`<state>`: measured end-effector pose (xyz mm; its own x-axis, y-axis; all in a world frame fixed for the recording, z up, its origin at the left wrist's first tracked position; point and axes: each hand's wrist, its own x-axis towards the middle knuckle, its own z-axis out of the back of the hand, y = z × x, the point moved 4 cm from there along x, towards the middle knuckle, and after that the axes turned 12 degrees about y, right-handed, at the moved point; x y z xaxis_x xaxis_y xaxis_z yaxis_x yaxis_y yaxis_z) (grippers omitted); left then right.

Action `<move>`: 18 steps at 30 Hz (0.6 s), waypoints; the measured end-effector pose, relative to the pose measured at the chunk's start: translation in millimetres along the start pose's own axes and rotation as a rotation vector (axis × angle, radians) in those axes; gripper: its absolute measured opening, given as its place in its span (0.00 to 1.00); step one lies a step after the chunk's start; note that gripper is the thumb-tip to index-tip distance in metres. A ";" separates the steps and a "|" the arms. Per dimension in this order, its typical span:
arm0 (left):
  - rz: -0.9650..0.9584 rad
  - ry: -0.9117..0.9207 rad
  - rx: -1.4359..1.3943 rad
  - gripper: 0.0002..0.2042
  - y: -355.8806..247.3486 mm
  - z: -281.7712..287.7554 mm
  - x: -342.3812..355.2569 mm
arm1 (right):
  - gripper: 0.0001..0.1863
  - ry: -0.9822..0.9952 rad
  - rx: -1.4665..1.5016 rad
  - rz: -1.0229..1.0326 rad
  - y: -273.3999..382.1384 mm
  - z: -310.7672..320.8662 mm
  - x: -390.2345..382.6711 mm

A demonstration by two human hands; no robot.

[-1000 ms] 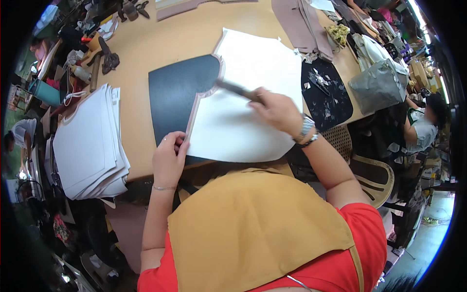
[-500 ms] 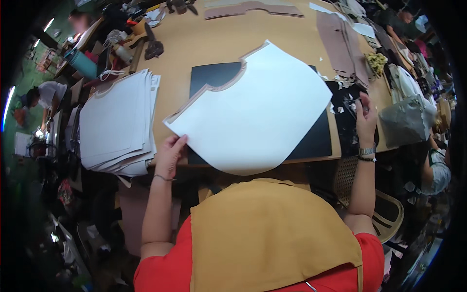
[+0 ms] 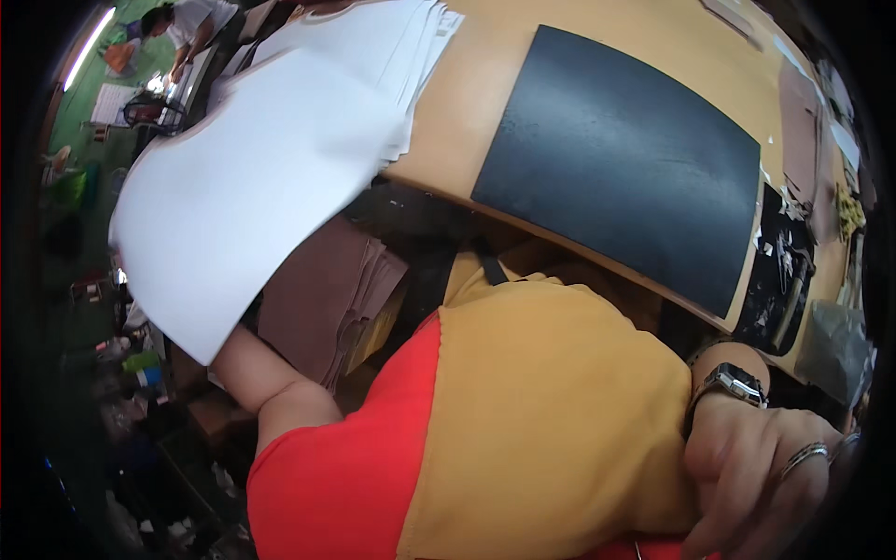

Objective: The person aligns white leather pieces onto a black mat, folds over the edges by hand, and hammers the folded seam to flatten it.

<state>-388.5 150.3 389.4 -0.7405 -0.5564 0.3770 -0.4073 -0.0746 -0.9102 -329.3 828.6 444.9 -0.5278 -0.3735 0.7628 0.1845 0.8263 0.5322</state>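
A large white panel (image 3: 233, 177) with a curved cut-out along its far edge hangs at the left, partly over the stack of similar white panels (image 3: 411, 56). My left forearm (image 3: 252, 369) runs up behind it. My left hand is hidden by the panel, which it carries off the table. Close to the camera at the lower right is my right hand (image 3: 761, 457), wearing a watch and a ring. Its fingers are bent loosely and a little apart beside my tan apron (image 3: 551, 401), with nothing visible in them; the fingertips are partly out of sight.
A black rectangular board (image 3: 625, 159) lies on the wooden table (image 3: 448, 140). To its right, a hammer (image 3: 793, 299) rests on a dark, scrap-strewn surface near a grey bag (image 3: 835, 345). Brown sheets (image 3: 313, 289) are stacked below the table edge. Another person (image 3: 191, 28) works at the far left.
The white panel has left the black board and moved left, over the stack. My right hand has drawn back from the table's right side to beside the apron. The view has turned left.
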 end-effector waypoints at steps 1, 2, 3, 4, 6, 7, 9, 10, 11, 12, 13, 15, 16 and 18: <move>-0.054 -0.104 0.021 0.23 -23.4 38.0 -3.5 | 0.04 0.010 0.010 -0.134 -3.6 -2.4 -1.9; -0.111 -0.212 0.049 0.23 -47.0 73.4 -12.4 | 0.05 -0.150 -0.121 0.081 -18.1 -6.4 3.3; -0.172 -0.313 0.075 0.22 -66.7 104.9 -22.9 | 0.04 -0.209 -0.160 0.140 -22.6 -6.4 -0.8; -0.232 -0.400 0.089 0.22 -78.9 127.8 -29.6 | 0.04 -0.271 -0.218 0.207 -25.5 -8.1 -6.0; -0.344 -0.564 0.137 0.21 -102.2 160.9 -40.6 | 0.05 -0.189 -0.273 0.265 -32.6 -11.2 -6.8; -0.392 -0.634 0.190 0.20 -100.9 177.1 -43.6 | 0.05 -0.113 -0.276 0.257 -40.4 -13.4 -8.7; -0.442 -0.712 0.428 0.19 -114.5 213.1 -34.8 | 0.06 -0.035 -0.276 0.181 -48.2 -13.8 -5.2; -0.476 -0.671 0.905 0.19 -152.7 232.6 -30.2 | 0.06 -0.021 -0.249 0.128 -39.9 -8.3 -4.1; -0.573 -0.664 1.358 0.18 -191.6 232.1 -17.4 | 0.07 -0.017 -0.229 0.092 -25.7 1.4 -5.0; -0.622 -0.502 2.227 0.18 -190.4 218.5 0.6 | 0.08 -0.010 -0.238 0.054 -16.8 6.0 -5.5; -0.610 -0.405 2.250 0.18 -154.5 230.7 1.4 | 0.08 0.022 -0.243 0.018 -23.5 3.8 -6.1; -0.339 -0.257 1.518 0.16 -29.1 211.2 28.1 | 0.09 0.132 -0.416 0.060 -34.4 11.9 -13.7; -0.179 -0.185 1.203 0.15 37.4 196.5 29.6 | 0.10 0.222 -0.568 0.136 -35.3 21.8 -24.6; 0.118 -0.037 0.956 0.16 163.5 160.3 0.0 | 0.12 0.116 -0.859 -0.120 -34.9 51.2 -34.8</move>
<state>-369.4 5.4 213.1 -0.7247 -0.6280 0.2837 0.2886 -0.6504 -0.7026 -359.9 834.4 381.0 -0.5048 -0.5163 0.6918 0.7187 0.1925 0.6682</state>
